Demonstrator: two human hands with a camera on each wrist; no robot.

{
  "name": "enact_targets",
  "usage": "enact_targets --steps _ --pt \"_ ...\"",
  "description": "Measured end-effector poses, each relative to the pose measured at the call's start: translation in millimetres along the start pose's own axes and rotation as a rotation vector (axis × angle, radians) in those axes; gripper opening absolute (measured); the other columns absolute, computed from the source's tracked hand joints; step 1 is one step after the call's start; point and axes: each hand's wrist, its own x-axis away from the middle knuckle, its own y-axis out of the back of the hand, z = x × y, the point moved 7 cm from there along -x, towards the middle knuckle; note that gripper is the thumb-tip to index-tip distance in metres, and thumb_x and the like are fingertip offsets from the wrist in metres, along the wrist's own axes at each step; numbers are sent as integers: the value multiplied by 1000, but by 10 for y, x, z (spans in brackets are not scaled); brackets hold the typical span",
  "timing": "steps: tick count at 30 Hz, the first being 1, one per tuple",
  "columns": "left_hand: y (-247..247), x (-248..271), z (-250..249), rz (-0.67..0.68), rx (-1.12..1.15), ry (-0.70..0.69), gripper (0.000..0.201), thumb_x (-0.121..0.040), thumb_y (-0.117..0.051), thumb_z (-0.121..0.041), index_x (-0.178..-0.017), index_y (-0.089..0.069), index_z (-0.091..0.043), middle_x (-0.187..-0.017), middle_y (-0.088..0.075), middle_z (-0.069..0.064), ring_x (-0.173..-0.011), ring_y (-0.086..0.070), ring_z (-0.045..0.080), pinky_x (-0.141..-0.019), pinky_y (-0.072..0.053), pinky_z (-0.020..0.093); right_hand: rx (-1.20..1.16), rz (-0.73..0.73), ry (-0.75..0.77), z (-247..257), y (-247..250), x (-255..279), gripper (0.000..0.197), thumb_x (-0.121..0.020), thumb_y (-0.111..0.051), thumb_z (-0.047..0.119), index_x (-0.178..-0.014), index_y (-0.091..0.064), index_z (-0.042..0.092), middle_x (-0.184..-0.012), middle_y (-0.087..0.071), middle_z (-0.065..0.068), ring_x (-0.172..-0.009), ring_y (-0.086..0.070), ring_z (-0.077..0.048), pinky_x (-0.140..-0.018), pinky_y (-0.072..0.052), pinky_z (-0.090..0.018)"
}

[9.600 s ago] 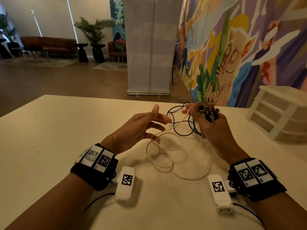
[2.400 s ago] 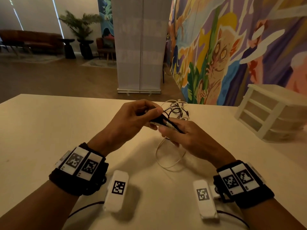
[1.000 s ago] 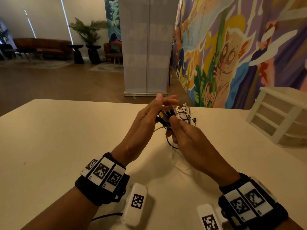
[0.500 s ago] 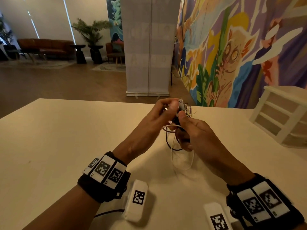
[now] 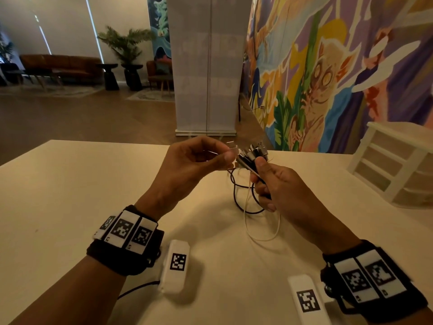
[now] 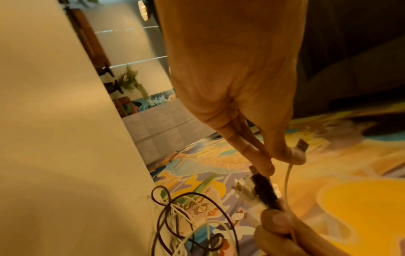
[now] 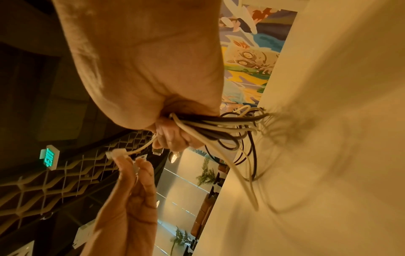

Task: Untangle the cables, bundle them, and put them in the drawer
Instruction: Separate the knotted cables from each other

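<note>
My right hand (image 5: 264,184) grips a bundle of black and white cables (image 5: 251,157) just below their plugs, held up over the table (image 5: 70,195). The loose loops (image 5: 257,214) hang from my fist and trail onto the table top. My left hand (image 5: 225,156) pinches one white plug (image 5: 233,148) between thumb and fingers, right beside the bundle. The left wrist view shows the black plug (image 6: 264,188) and white plug (image 6: 243,189) sticking out above my right thumb. From the right wrist the cables (image 7: 219,124) fan out of my fist. A white drawer unit (image 5: 396,165) stands at the table's right.
Two white tagged devices (image 5: 175,266) (image 5: 307,299) lie on the table near my wrists, each with a thin black lead. The table's far edge (image 5: 105,143) runs just behind my hands; beyond it are wooden floor, a banner stand and a painted wall.
Both hands have stayed raised over the table. The left hand has drawn a white plug slightly left of the bundle, and the right fist has tilted the plugs upward.
</note>
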Motion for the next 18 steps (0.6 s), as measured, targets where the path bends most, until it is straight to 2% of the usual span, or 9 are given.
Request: enact_targets --steps 3,8,12,15,18 --pt "-48 -7 4 6 70 19 26 -98 -69 -20 -116 -70 -2 -110 -79 9 -97 -78 29 -87 -63 35 36 -5 0 -23 -16 6 47 -112 -40 45 -94 -62 7 -57 -43 8 -47 -38 -6 -45 -34 -19" --pt "-151 -3 -73 24 -129 -47 34 -97 -74 -27 -129 -64 -21 -108 -74 -1 -85 -78 21 -71 -65 33 92 -4 27 -73 -42 -29 49 -111 -40 50 -92 -64 11 -60 -43 6 -53 -36 -10 -51 -31 -27" --pt "-54 -3 -89 -94 -106 -86 23 -99 -70 -28 -119 -74 -16 -99 -77 -2 -81 -75 17 -70 -62 28 87 -10 37 -97 -44 -50 50 -109 -42 53 -92 -64 12 -63 -45 5 -55 -37 -10 -51 -32 -27" --pt "-94 -4 -38 -46 -63 -28 26 -95 -75 -23 -118 -73 -13 -96 -79 2 -82 -77 18 -74 -62 28 116 -7 76 -31 -33 -13 49 -111 -39 51 -91 -62 12 -60 -50 5 -54 -44 -12 -52 -39 -28" --pt "-189 25 28 -22 -87 17 26 -86 -83 -24 -108 -74 -14 -92 -80 1 -80 -78 17 -70 -62 29 127 8 75 -2 -39 19 49 -112 -37 49 -92 -63 12 -61 -55 1 -53 -50 -14 -53 -45 -27"
